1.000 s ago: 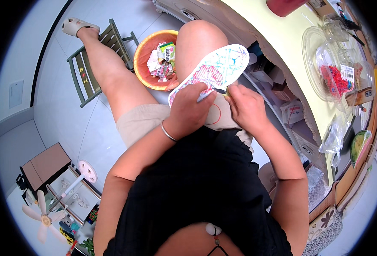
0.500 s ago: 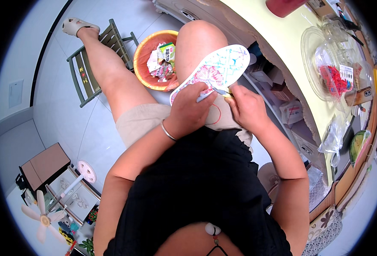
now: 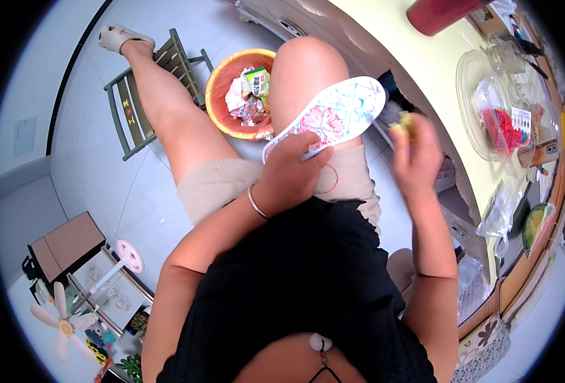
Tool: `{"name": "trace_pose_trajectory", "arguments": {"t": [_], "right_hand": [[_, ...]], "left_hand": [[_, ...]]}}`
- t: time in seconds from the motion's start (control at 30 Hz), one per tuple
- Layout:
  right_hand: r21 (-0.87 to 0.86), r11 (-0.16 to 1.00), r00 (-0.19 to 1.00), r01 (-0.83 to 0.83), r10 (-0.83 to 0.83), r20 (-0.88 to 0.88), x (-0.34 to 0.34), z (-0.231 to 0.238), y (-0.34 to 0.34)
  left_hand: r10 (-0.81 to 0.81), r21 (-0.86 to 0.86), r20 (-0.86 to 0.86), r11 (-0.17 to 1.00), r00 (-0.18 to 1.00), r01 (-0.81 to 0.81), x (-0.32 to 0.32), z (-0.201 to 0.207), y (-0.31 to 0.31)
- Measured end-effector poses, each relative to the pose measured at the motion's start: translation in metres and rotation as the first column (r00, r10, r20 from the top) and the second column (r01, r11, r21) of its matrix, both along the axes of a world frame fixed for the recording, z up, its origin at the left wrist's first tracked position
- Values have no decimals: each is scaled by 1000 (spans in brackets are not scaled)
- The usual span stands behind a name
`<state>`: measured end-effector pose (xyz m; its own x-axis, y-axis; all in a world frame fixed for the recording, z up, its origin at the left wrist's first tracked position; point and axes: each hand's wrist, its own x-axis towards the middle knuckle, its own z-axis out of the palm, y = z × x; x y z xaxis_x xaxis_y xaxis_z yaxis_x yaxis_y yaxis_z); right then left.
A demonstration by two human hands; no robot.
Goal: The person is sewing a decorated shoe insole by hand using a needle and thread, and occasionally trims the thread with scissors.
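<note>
My left hand (image 3: 292, 169) is closed round the narrow end of a white insole (image 3: 352, 105), its fingers and thumb pinching the edge. Pink-red stitching and blue lines cover the insole, which lies slanted over my bent right knee. A loop of red thread (image 3: 335, 180) hangs below it onto my beige shorts. My right hand (image 3: 416, 156) is raised to the right of the insole, apart from it. Between its fingers is a small yellow tool (image 3: 402, 125), too blurred to tell its kind.
An orange-lined bin (image 3: 218, 102) with wrappers stands beyond my knees, near a green folding stool (image 3: 129, 115). Along the right runs a pale yellow tabletop (image 3: 416, 54) holding a dark red cup (image 3: 439, 14), a clear plastic tray (image 3: 464, 96) and red thread (image 3: 503, 131).
My right hand has pulled away from the insole, up and to the right, with the yellow tool. The left hand keeps its hold, and the insole has shifted slightly right.
</note>
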<state>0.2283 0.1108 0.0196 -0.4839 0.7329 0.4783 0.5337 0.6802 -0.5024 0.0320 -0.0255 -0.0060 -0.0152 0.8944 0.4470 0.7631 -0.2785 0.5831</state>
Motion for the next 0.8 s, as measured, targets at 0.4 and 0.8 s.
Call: {"name": "trace_pose_trajectory", "arguments": {"t": [0.4,0.8], "right_hand": [[314,905,880,286,-378,288,30,26,79],[272,933,956,234,-272,109,20,9,89]], "left_hand": [[310,-89,279,951,909,-297,-76,-8,57],[166,-431,-377,839,911,-331,-143,-105,199]]}}
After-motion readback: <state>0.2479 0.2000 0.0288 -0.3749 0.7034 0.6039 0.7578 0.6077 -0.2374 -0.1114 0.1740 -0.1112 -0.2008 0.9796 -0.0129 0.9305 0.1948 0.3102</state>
